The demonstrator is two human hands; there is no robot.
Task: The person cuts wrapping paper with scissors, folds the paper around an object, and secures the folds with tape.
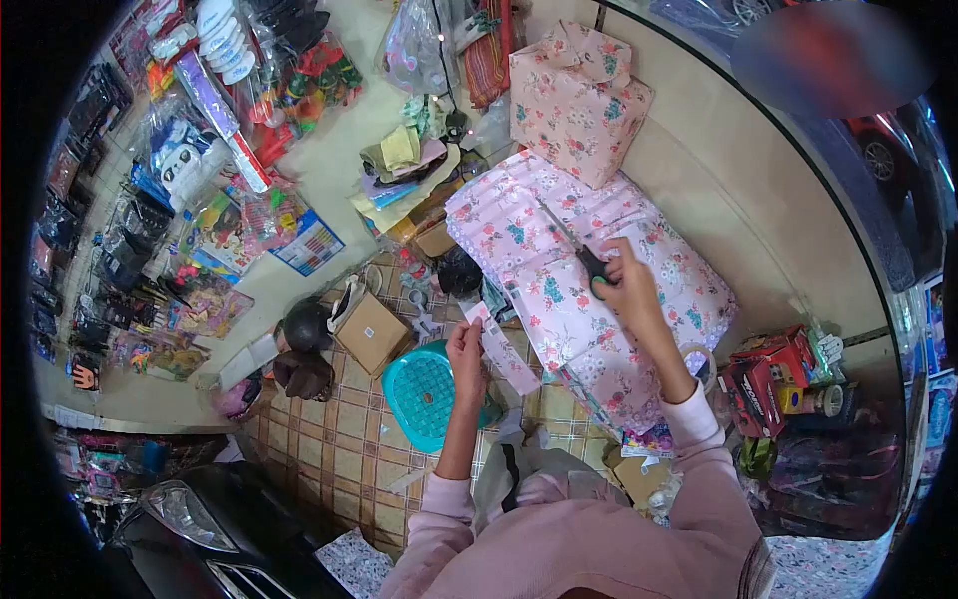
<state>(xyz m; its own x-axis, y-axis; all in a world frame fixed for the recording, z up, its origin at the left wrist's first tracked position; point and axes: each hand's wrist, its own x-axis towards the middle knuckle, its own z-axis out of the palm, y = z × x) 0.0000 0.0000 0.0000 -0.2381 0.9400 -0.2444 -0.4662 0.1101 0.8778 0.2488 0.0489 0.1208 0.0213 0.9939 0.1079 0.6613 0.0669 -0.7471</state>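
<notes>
In my right hand (631, 288) is a pair of scissors (591, 262) with dark handles, its blades pointing up and left over the pink floral wrapping paper (619, 329). The fingers are closed around the handles. My left hand (465, 349) pinches a narrow strip of floral paper (507, 356), which hangs down and right beside the paper stack's near left edge. A box wrapped in floral paper (579, 100) stands at the far end of the stack.
A turquoise plastic stool (429, 396) stands left of my legs, near a cardboard box (371, 333). Folded papers and cloths (404, 170) lie beyond. Bagged toys (190, 170) fill the left side. Red boxes (753, 394) sit at right, and a black toy car (220, 539) is at lower left.
</notes>
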